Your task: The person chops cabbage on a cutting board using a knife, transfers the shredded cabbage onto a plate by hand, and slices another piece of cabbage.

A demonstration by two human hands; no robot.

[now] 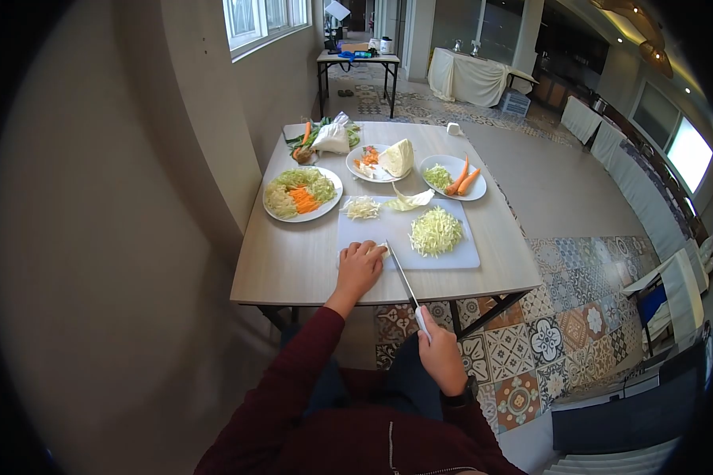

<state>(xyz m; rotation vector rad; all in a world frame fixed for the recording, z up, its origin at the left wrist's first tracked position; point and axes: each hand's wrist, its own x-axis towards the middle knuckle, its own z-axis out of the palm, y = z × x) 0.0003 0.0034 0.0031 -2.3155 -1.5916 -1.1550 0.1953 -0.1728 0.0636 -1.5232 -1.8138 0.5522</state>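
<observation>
My right hand [442,354] is closed round the handle of a knife [403,275], whose blade points away from me with its tip at the white cutting board [451,261]. On the board's front left, my left hand [361,266] presses a small pale piece of cabbage [384,251] beside the blade, its fingers together. A large heap of shredded cabbage [436,231] lies to the right of the knife. Behind my left hand is a smaller pile of pale shreds [361,207], and a loose cabbage leaf [409,199] rests at the board's back edge.
Behind the board are a plate of shredded vegetables [270,209], a plate with a cabbage wedge [396,158] and a plate with whole carrots [465,181]. A bag of white contents [332,138] sits at the back left. A small white object [453,128] stands back right.
</observation>
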